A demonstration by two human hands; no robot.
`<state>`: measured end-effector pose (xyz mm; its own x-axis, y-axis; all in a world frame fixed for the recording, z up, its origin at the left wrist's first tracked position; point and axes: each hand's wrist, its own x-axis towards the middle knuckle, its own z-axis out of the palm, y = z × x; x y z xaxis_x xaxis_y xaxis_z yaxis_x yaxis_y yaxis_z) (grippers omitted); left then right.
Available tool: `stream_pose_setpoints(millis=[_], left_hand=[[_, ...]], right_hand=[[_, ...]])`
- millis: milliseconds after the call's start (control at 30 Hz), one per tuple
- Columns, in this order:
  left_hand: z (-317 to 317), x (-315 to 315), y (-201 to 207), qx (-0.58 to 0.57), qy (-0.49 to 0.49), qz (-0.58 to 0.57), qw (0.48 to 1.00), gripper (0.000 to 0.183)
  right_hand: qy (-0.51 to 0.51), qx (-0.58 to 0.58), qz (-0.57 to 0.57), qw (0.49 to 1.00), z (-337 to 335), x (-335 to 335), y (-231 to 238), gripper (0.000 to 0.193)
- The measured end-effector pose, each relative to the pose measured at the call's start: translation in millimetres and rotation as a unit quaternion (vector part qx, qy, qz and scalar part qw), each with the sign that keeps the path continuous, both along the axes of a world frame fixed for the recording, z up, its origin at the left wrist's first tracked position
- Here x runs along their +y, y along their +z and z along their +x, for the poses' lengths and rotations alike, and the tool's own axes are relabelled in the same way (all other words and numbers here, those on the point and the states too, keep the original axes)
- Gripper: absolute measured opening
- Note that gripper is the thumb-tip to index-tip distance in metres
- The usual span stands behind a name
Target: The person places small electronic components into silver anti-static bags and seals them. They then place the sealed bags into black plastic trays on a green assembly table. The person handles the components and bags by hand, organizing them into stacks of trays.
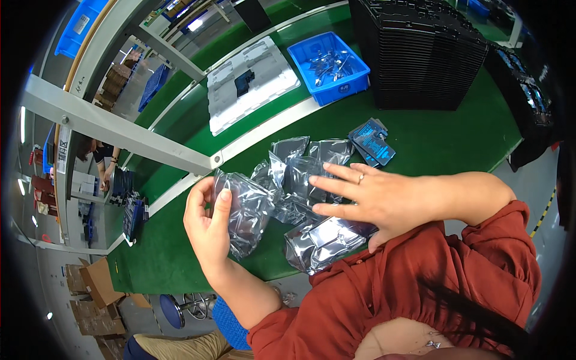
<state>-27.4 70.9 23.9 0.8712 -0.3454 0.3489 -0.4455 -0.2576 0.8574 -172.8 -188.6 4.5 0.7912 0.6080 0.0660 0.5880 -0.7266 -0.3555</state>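
Several shiny silver anti-static bags [300,165] lie in a loose heap on the green table in front of me. My left hand [207,222] grips one crinkled silver bag [243,210] at its left edge, thumb on top. Over the heap, my right hand [366,195] rests with its fingers stretched and spread, touching the bags. Close to my body another silver bag [327,243] with a pale label lies below the right hand. Beyond that hand is a small pile of flat blue-and-black parts [373,143]. What the bags contain is hard to make out.
A blue bin [330,93] of small silvery pieces stands at the back, beside a tall stack of black trays [420,66]. A white tray [219,117] with one dark part lies at back left. A white metal frame post [138,135] crosses the left side, where another person works.
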Motion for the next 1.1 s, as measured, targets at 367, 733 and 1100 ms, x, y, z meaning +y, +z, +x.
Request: stream_pose_setpoints(millis=[367, 733, 1100], left_hand=[[-19, 7, -68, 0.086, -0.115, 0.148, 0.978, 0.115], [-75, -26, -91, -0.191, -0.047, 0.25, 0.948, 0.118], [-94, -27, -98, -0.166, 0.097, 0.164, 0.968, 0.054]], right_hand=[[-0.143, 0.067, -0.09, 0.983, 84, 36, -36, 0.106], [-0.103, 0.127, 0.239, 0.957, 54, 70, -59, 0.036], [-0.09, -0.047, 0.394, 0.913, 45, 75, -60, 0.031]])
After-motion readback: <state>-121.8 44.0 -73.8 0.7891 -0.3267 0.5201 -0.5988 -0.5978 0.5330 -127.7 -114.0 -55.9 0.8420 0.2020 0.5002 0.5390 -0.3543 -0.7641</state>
